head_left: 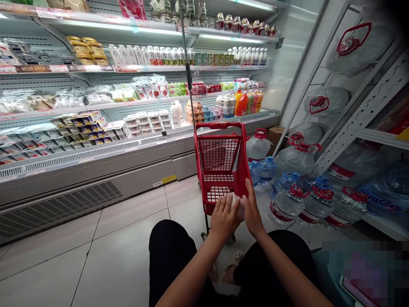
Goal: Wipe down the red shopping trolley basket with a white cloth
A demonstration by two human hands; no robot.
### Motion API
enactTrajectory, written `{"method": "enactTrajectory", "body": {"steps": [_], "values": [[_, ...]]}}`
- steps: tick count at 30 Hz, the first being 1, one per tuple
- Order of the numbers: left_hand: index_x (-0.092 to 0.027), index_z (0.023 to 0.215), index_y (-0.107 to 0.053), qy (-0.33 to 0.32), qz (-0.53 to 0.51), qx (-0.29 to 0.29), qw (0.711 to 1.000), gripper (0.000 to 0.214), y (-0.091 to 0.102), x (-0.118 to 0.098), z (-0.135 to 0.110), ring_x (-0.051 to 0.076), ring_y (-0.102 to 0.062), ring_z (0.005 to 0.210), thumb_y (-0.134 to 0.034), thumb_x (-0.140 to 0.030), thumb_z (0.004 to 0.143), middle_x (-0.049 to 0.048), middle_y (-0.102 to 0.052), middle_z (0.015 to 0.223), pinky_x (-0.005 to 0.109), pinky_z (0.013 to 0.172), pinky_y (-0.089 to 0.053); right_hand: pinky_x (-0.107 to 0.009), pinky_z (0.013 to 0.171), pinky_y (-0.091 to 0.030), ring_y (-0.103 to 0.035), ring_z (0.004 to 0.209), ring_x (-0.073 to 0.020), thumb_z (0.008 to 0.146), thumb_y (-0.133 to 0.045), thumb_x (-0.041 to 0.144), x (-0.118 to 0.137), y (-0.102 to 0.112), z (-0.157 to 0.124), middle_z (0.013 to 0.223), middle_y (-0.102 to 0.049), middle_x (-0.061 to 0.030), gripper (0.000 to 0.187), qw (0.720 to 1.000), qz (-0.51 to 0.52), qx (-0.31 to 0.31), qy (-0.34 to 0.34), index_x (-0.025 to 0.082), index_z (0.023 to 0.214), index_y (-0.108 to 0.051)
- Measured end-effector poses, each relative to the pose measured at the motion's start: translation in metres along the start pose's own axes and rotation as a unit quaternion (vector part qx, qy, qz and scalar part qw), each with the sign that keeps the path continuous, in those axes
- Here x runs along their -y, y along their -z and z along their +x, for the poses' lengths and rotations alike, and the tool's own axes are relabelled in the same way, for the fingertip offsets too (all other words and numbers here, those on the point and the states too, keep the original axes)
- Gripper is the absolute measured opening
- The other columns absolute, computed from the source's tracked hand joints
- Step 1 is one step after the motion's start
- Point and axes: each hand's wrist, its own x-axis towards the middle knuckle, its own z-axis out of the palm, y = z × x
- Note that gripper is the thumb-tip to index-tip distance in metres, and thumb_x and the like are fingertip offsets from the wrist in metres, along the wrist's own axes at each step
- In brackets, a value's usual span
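In front of my knees both hands are close together over the near end of a red shopping cart (pixel 207 170). Between my palms is a crumpled white tissue (pixel 238 207). My left hand (pixel 224 216) curves over it, the fingers side by side, and presses it toward the other palm. Alongside, my right hand (pixel 254 211) is turned edge-up with straight fingers, its palm facing the tissue. The cart's lattice basket has white floor tile showing through its base. Part of the tissue is hidden by my left fingers.
A refrigerated display (pixel 143 149) with dairy cups, bottles and packets spans the left and back. Large water bottles (pixel 286 207) stand on the floor at right, beside a metal rack (pixel 370 111). A person's blurred phone (pixel 354 290) is at lower right.
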Motion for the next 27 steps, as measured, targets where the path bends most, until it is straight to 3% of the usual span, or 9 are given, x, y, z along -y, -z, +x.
{"method": "enactTrajectory", "body": {"steps": [4,8,11,14,17,20,24,27], "values": [[-0.019,0.157,-0.047,-0.049,0.051,-0.014,0.997,0.049,-0.010,0.010,0.000,0.021,-0.046,0.151,-0.045,-0.025,0.109,0.0080,-0.048,0.164,0.043,0.130,-0.031,-0.055,0.131,-0.022,-0.016,0.163,-0.0227,0.111,-0.022,0.047,-0.016,0.007,0.003,0.178,-0.016,-0.0027,0.064,0.992,-0.098,0.075,0.023,0.033,0.170,-0.001],[-0.020,0.159,-0.044,-0.085,0.046,-0.004,0.995,0.050,0.007,0.056,-0.008,0.015,-0.045,0.151,-0.039,-0.015,0.109,0.0031,-0.051,0.162,0.043,0.134,-0.021,-0.053,0.131,-0.021,-0.019,0.162,-0.0235,0.111,-0.020,0.051,-0.036,0.019,0.005,0.178,-0.015,-0.0053,0.069,0.968,-0.218,0.114,0.042,0.029,0.170,0.007],[-0.021,0.157,-0.045,-0.070,0.046,0.009,0.996,0.053,0.021,0.093,-0.015,0.017,-0.044,0.152,-0.040,-0.010,0.106,0.0035,-0.052,0.161,0.046,0.135,-0.020,-0.051,0.131,-0.023,-0.019,0.162,-0.0225,0.111,-0.021,0.052,-0.047,0.023,0.011,0.177,-0.016,-0.0039,0.070,0.945,-0.293,0.134,0.060,0.029,0.170,0.009],[-0.021,0.145,-0.057,-0.044,0.039,0.016,0.998,0.044,0.025,0.111,-0.014,0.019,-0.046,0.151,-0.043,-0.009,0.105,0.0057,-0.062,0.152,0.049,0.134,-0.024,-0.051,0.132,-0.021,-0.014,0.163,-0.0230,0.110,-0.024,0.056,-0.053,0.018,0.019,0.178,-0.013,0.0002,0.070,0.921,-0.346,0.151,0.096,0.033,0.170,0.004],[-0.020,0.126,-0.067,-0.013,0.028,0.009,0.999,0.032,0.021,0.112,-0.008,0.021,-0.050,0.148,-0.046,-0.009,0.104,0.0070,-0.074,0.133,0.049,0.132,-0.029,-0.052,0.132,-0.020,-0.014,0.164,-0.0237,0.109,-0.024,0.059,-0.057,0.011,0.027,0.178,-0.009,0.0030,0.069,0.905,-0.379,0.151,0.122,0.036,0.170,0.001],[-0.020,0.119,-0.069,-0.007,0.020,0.002,1.000,0.027,0.015,0.105,-0.004,0.022,-0.054,0.144,-0.048,-0.011,0.105,0.0070,-0.076,0.125,0.051,0.132,-0.030,-0.052,0.132,-0.020,-0.013,0.164,-0.0234,0.109,-0.023,0.059,-0.064,0.013,0.034,0.178,-0.008,0.0041,0.067,0.896,-0.399,0.146,0.128,0.036,0.170,-0.003],[-0.020,0.134,-0.064,-0.015,0.012,-0.010,1.000,0.033,0.006,0.085,-0.004,0.022,-0.057,0.142,-0.049,-0.012,0.105,0.0053,-0.073,0.134,0.049,0.131,-0.033,-0.056,0.131,-0.017,-0.009,0.164,-0.0255,0.110,-0.021,0.058,-0.064,0.016,0.040,0.178,-0.006,-0.0015,0.070,0.901,-0.417,0.087,0.081,0.030,0.170,-0.001],[-0.019,0.150,-0.053,-0.037,0.006,-0.010,0.999,0.045,-0.002,0.063,-0.003,0.019,-0.055,0.144,-0.049,-0.013,0.106,0.0052,-0.065,0.148,0.043,0.129,-0.038,-0.057,0.131,-0.017,-0.004,0.164,-0.0284,0.110,-0.021,0.055,-0.051,0.003,0.042,0.178,0.000,-0.0040,0.071,0.904,-0.416,0.055,0.087,0.026,0.170,0.002]]}}
